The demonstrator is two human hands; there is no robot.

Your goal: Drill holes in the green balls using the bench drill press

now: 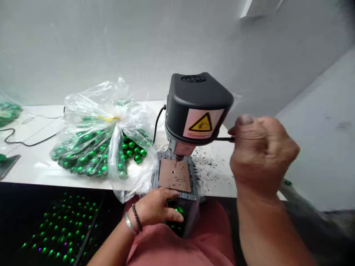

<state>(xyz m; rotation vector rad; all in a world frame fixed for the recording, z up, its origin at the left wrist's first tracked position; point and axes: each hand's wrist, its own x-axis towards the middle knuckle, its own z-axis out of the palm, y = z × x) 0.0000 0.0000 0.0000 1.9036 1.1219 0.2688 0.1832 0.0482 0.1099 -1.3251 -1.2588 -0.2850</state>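
In the head view, one tied clear bag (80,149) holds many shiny green balls (137,158); more lie beneath the half-curled left hand (155,208), whose hold I cannot tell. One dark-grey drill press (198,98) stands on the bench (219,181), its lever (226,139) clenched in the right hand (259,155).

Along the table's (33,159) front edge: one drill press (198,99) with one lever (224,139), one brown board (180,179), one yellow-tied bag (115,147), green beads (83,159) too many to count. One left hand (158,207), one right hand (257,155), two bracelets (137,218).
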